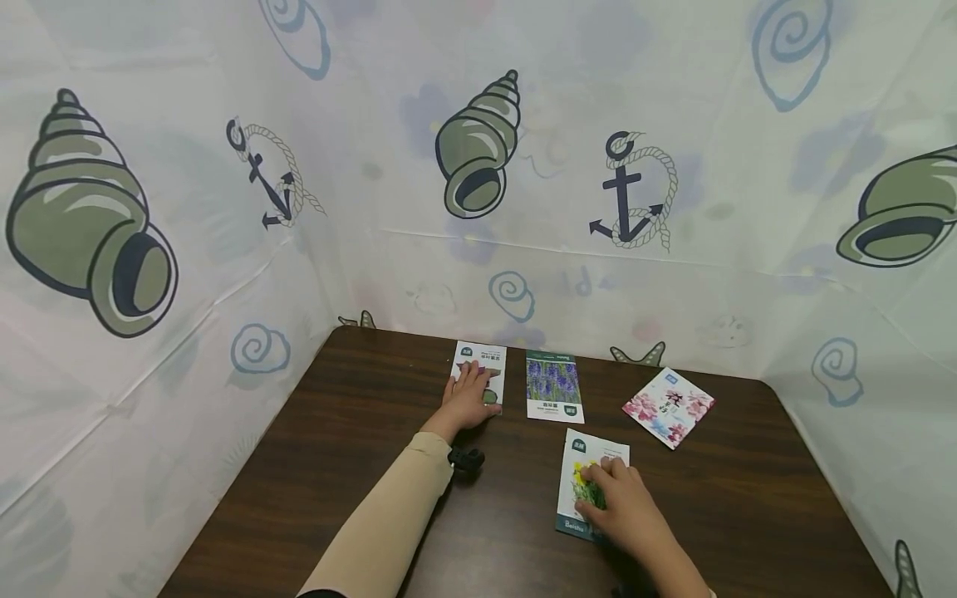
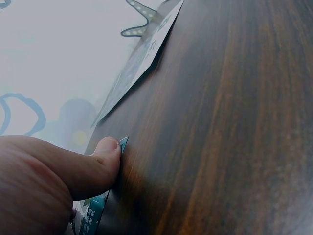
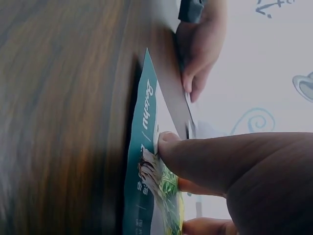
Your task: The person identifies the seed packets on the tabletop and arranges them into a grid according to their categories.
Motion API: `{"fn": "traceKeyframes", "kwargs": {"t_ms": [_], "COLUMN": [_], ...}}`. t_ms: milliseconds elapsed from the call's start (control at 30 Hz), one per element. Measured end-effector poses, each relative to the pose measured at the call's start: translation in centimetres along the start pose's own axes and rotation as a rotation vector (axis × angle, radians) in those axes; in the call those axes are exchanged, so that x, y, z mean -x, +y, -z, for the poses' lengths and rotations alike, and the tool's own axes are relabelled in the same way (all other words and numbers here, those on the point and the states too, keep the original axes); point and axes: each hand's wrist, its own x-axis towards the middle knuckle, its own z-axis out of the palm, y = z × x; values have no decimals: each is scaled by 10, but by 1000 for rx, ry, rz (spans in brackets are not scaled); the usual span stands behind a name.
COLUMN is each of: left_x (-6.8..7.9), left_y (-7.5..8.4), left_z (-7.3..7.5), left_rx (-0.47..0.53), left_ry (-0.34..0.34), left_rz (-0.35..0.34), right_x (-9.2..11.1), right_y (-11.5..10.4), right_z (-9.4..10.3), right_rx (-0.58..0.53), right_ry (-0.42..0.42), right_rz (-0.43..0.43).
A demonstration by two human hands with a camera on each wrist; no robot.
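My left hand (image 1: 468, 400) lies over a white seed packet (image 1: 489, 355) at the back of the table, its fingers spread on the packet's face. In the left wrist view the thumb (image 2: 105, 159) rests along that packet's teal-edged corner. Closer to me, my right hand (image 1: 622, 507) touches a seed packet with yellow flowers (image 1: 571, 461) and a teal "Beishu" band. Its thumb (image 3: 183, 152) and fingertips rest on the printed face, and the hand covers part of the packet's right side. That packet's underside is hidden.
A seed packet with purple flowers (image 1: 553, 382) lies right of the left hand. Farther right, a white packet with pink blossoms (image 1: 669, 407) lies turned at an angle. The dark wooden table (image 1: 359, 399) meets a patterned cloth (image 1: 561, 307) behind and at both sides.
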Motion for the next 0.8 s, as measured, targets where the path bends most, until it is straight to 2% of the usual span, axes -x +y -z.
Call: {"fn": "traceKeyframes", "kwargs": {"t_ms": [433, 800], "left_x": [-3, -1], "left_y": [-2, -1], "left_z": [-2, -1], "left_rx": [11, -1], "left_ry": [4, 8], "left_rz": [-1, 4], "right_x": [-7, -11], "right_y": [-36, -59], "right_z": [-18, -20], "right_rx": [11, -10], "right_ry": [3, -13], "right_rz": [142, 203]}}
